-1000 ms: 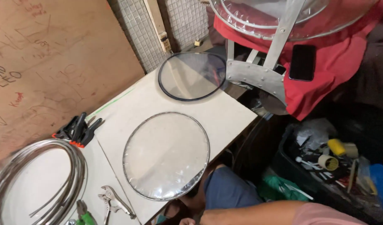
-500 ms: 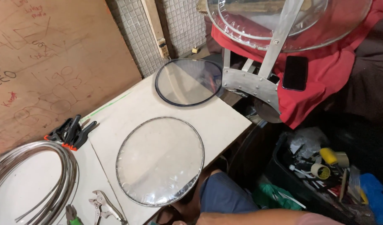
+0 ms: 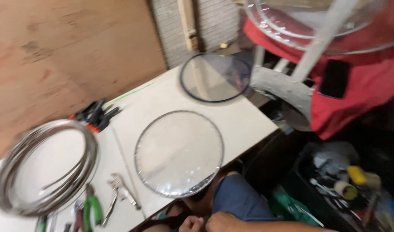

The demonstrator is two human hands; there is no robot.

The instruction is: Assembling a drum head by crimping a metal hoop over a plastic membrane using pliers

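A clear round disc (image 3: 178,152) with a thin rim lies flat on the white table (image 3: 248,118), near its front edge. A second clear disc with a dark rim (image 3: 215,77) lies at the table's far corner. My left hand (image 3: 192,224) and my right hand (image 3: 222,222) are close together at the bottom edge, below the table's front edge and beside my knee in blue shorts (image 3: 240,199). Both hands are cut off and blurred. They touch nothing on the table, and the near disc is the closest thing to them.
A coil of metal wire (image 3: 44,165), black clamps with orange tips (image 3: 94,116), silver pliers (image 3: 118,193) and green-handled pliers (image 3: 92,209) lie on the left. A plywood board (image 3: 68,56) stands behind. A clear dome (image 3: 325,21) over red cloth (image 3: 356,99) and a bin of tools (image 3: 347,184) are on the right.
The view has swung a little, so everything sits further right in the picture and is blurred. Nothing on the table has moved. My hands show more at the bottom edge.
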